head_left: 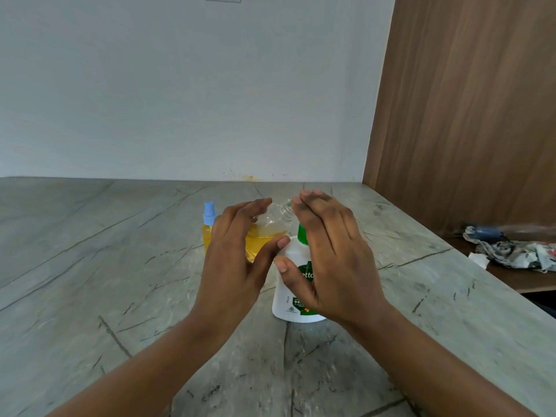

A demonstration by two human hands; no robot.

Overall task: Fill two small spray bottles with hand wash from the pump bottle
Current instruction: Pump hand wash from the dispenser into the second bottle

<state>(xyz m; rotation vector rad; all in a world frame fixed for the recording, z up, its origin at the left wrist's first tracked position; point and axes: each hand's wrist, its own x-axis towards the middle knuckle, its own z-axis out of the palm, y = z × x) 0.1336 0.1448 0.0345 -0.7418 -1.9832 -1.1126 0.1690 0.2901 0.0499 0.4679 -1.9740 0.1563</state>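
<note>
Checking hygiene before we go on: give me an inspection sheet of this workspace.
Surface: grey veined counter, yellow stain at the wall edge.
Job's things: white pump bottle upright; capped spray bottle holding yellow liquid; open spray bottle tilted, part filled.
Clutter: crumpled cloth on side shelf.
Hands: left hand holds the open spray bottle; right hand open at the pump bottle.
Cables: nothing seen.
Surroundings: white wall, wooden panel.

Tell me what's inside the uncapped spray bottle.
Yellow liquid fills the lower part of the uncapped spray bottle; the neck looks empty. The left hand covers its base, hiding the level.
</note>
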